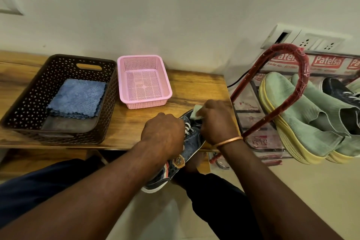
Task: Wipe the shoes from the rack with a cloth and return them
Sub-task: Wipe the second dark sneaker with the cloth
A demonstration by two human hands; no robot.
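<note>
A dark denim sneaker (191, 143) with white laces and a gold badge lies across the front right edge of the wooden bench (196, 87), its heel sticking out over the floor. My left hand (162, 135) grips the shoe's middle from the left. My right hand (216, 121) holds a small pale cloth (196, 114) pressed against the toe end. On the red-framed shoe rack (300, 76) at the right sit a pair of light green shoes (303, 115) with yellow soles and another dark sneaker (339, 88).
A brown perforated basket (25, 111) at the bench's left holds folded blue cloths (77, 98). A pink basket (144, 80) stands empty beside it. A wall socket panel (307, 41) is above the rack. My knees are below the bench edge.
</note>
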